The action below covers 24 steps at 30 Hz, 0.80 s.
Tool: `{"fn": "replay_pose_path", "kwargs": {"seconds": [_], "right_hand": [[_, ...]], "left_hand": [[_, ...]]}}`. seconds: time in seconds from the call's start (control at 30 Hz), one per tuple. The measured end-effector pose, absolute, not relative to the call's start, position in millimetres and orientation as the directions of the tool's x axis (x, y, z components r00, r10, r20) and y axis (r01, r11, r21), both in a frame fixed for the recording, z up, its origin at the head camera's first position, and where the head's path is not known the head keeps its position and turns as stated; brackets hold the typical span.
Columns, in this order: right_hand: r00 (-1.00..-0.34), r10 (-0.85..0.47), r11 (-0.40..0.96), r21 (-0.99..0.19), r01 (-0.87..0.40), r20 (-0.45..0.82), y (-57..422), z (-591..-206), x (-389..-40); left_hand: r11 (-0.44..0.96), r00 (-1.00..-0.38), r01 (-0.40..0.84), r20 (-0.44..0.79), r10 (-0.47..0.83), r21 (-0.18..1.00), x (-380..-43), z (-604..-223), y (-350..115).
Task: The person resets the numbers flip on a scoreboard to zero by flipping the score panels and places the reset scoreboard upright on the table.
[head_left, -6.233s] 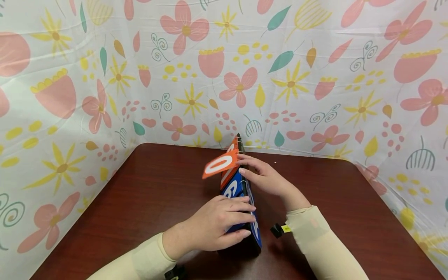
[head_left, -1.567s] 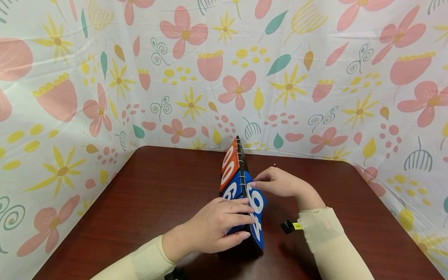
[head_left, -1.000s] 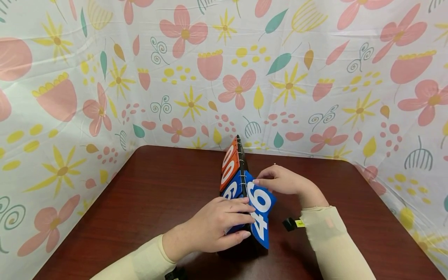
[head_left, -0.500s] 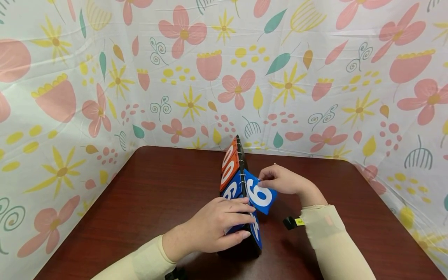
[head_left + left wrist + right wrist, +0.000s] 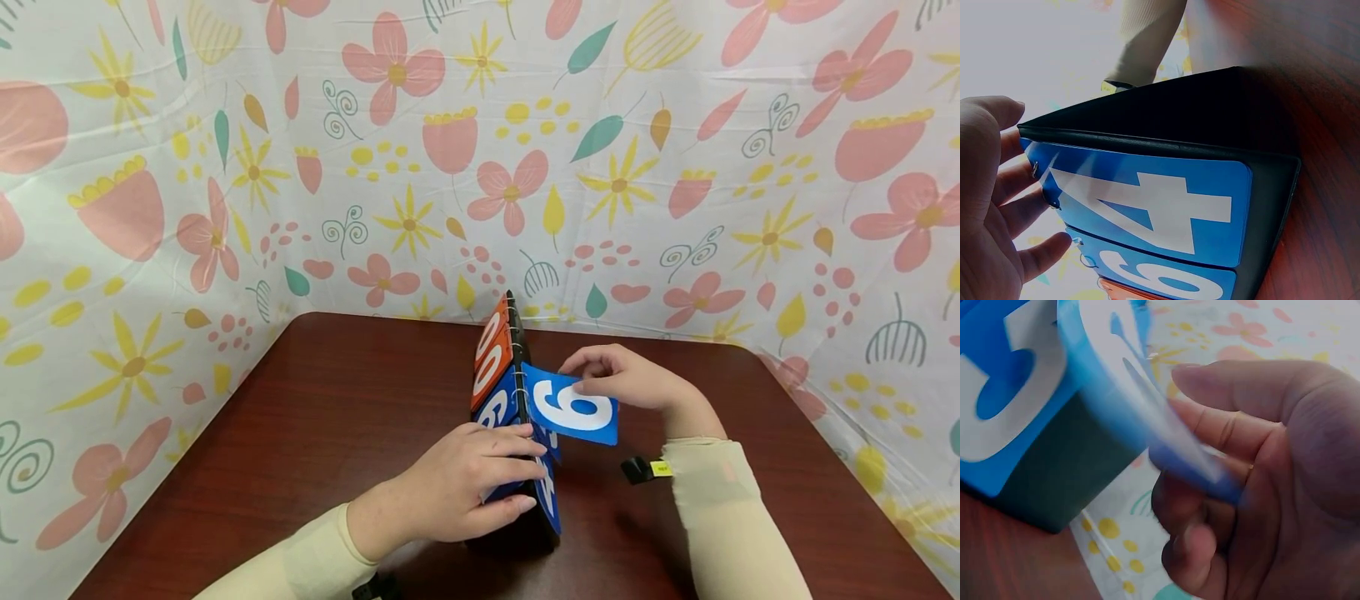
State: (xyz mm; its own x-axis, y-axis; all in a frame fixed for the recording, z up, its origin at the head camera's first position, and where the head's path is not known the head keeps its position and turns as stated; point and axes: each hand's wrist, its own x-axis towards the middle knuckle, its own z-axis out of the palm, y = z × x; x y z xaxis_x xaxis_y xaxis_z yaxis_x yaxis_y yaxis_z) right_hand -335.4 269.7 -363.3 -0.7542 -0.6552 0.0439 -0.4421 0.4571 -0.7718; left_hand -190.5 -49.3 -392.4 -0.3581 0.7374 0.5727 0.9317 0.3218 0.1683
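A tabletop flip scoreboard (image 5: 517, 346) with a black tent-shaped stand lies lengthwise away from me, its cards hung on rings along the ridge. My left hand (image 5: 457, 479) rests across the near part of the ridge, fingers fairly straight over the rings. In the left wrist view, a blue card with a 4 (image 5: 1166, 206) hangs just beyond those fingers. My right hand (image 5: 633, 383) pinches the edge of a blue number card (image 5: 543, 400), which reads as a 6 from here, and holds it lifted from the right face. That card is bent and blurred in the right wrist view.
Orange cards with zeros (image 5: 491, 354) hang on the left face at the far end. A dark red-brown wooden table (image 5: 360, 400) carries the stand. Flower-patterned fabric (image 5: 480, 167) encloses the table behind and at the sides.
Earlier my right hand was at an orange zero card at the far end. It has since gripped the blue card and swung it outward and up to the right. My left hand stays put.
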Motion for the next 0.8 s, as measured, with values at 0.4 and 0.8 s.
{"fn": "replay_pose_path", "kwargs": {"seconds": [0.4,0.8], "right_hand": [[-0.713,-0.653,0.002,-0.941,-0.339,0.256,277.5,-348.7,-324.3],[-0.621,-0.682,-0.213,-0.917,-0.336,0.386,268.6,-349.6,-327.1]], "left_hand": [[0.321,-0.365,0.929,0.575,0.732,0.182,-190.5,-393.0,-48.6],[0.308,-0.342,0.937,0.590,0.731,0.162,-191.2,-392.6,-48.6]]}}
